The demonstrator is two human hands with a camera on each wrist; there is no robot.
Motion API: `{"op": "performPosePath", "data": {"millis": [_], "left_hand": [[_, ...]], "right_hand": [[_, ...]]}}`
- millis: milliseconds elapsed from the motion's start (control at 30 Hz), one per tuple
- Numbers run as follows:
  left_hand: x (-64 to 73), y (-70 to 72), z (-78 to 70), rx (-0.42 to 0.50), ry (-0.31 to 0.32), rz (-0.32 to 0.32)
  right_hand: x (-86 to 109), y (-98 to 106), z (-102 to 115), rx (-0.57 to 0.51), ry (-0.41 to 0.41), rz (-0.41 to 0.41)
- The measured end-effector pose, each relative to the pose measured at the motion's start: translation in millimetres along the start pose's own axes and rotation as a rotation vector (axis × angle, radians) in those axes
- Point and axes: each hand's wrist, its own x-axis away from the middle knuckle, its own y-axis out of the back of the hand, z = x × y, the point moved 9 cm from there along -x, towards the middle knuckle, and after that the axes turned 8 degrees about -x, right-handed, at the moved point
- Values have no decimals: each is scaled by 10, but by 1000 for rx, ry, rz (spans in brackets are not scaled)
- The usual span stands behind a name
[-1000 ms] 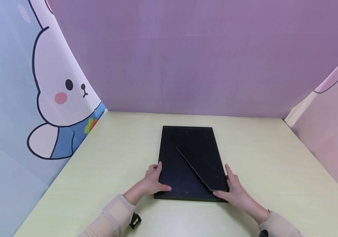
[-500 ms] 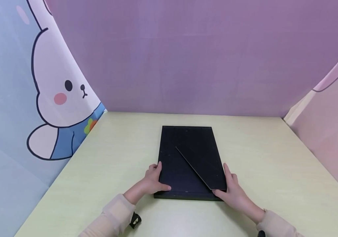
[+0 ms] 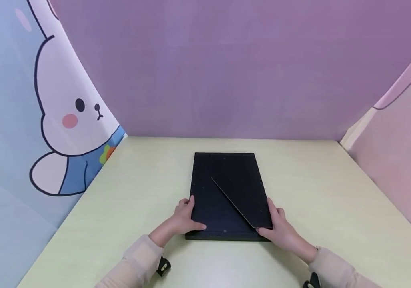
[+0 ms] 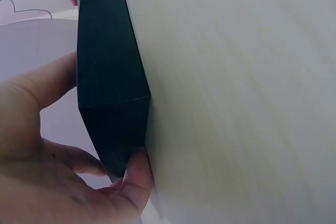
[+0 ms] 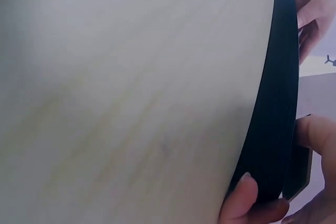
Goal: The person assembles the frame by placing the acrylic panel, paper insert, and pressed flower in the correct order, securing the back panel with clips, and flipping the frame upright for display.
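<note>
A black, flat rectangular board (image 3: 209, 200) with thick sides lies on the table, its short edge facing me. Over its right half is a thin black panel (image 3: 243, 192) with a slanting left edge. My left hand (image 3: 185, 220) grips the board's near left corner, thumb on top; in the left wrist view, the fingers of that hand (image 4: 58, 166) wrap its side and underside. At the near right corner my right hand (image 3: 281, 230) holds on, thumb by the panel's near tip. The right wrist view shows fingertips (image 5: 244, 195) curled under the board's edge (image 5: 273, 93).
A pale wooden table (image 3: 147, 172) surrounds the board. Behind it stands a purple cloth wall (image 3: 227, 72), with a rabbit-printed blue wall (image 3: 3, 152) at left and a pink wall (image 3: 403, 160) at right. Black straps with small devices (image 3: 163, 266) are at my sleeves.
The head view has turned slightly, so everything sits a little further left. My right hand has shifted slightly inward at the near right corner. My left hand keeps its grip.
</note>
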Motion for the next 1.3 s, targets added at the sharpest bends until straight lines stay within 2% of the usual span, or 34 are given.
{"op": "performPosePath", "data": {"millis": [267, 500, 667, 767, 900, 1000, 1100, 1300], "left_hand": [[-17, -11, 21, -14, 11, 11], [-17, -14, 15, -25, -4, 8], [-18, -5, 19, -16, -5, 5], [-17, 2, 26, -17, -3, 2], [-12, 9, 29, -12, -5, 8], [-12, 16, 36, -3, -4, 14], [-14, 28, 39, 1, -4, 16], [-13, 40, 45, -5, -4, 24]], "right_hand": [[18, 60, 12, -47, 54, 33], [57, 124, 4, -97, 97, 10], [124, 176, -1, -108, 102, -16], [122, 181, -19, -175, 87, 21], [65, 189, -45, -251, 63, 96], [1, 224, -43, -270, 57, 129], [-80, 279, -25, -277, 61, 133], [-283, 416, 33, -272, 89, 92]]}}
